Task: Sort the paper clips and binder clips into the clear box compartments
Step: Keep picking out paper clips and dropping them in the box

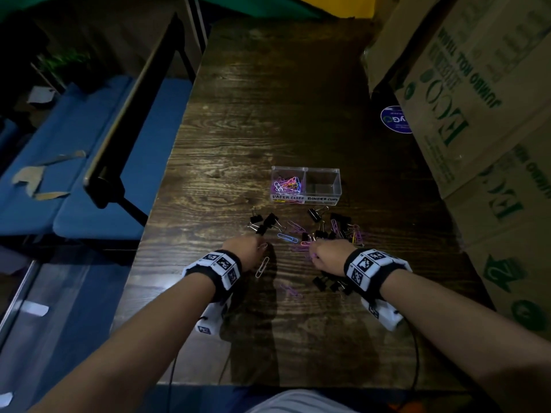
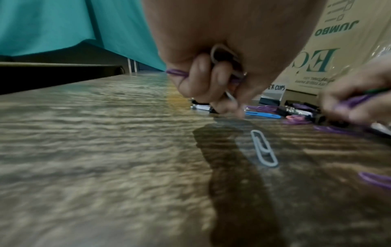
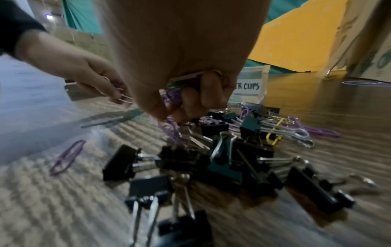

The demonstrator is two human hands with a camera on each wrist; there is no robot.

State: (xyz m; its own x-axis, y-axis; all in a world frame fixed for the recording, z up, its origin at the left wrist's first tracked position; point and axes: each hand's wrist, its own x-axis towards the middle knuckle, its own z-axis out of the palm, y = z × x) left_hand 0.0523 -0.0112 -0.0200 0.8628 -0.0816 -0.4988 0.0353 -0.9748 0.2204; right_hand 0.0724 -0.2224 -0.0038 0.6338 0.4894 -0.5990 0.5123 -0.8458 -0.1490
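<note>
A clear two-compartment box [image 1: 305, 184] stands mid-table; its left side, labelled paper clips, holds coloured paper clips [image 1: 286, 185], and its right side, labelled binder clips, looks bare. Black binder clips [image 1: 328, 226] and loose coloured paper clips [image 1: 287, 237] lie scattered in front of it. My left hand [image 1: 246, 244] hovers low over the table, fingers curled round purple and silver paper clips [image 2: 224, 70]. My right hand [image 1: 326, 253] grips a bunch of purple paper clips [image 3: 172, 97] just above a heap of binder clips [image 3: 222, 158]. A white paper clip [image 2: 263, 148] lies below the left hand.
Stacked cardboard cartons [image 1: 477, 114] crowd the table's right edge, with a round blue sticker [image 1: 395, 119] beside them. Blue seats [image 1: 77, 162] and a dark rail [image 1: 131, 114] run along the left. More binder clips [image 1: 331, 283] lie under my right wrist.
</note>
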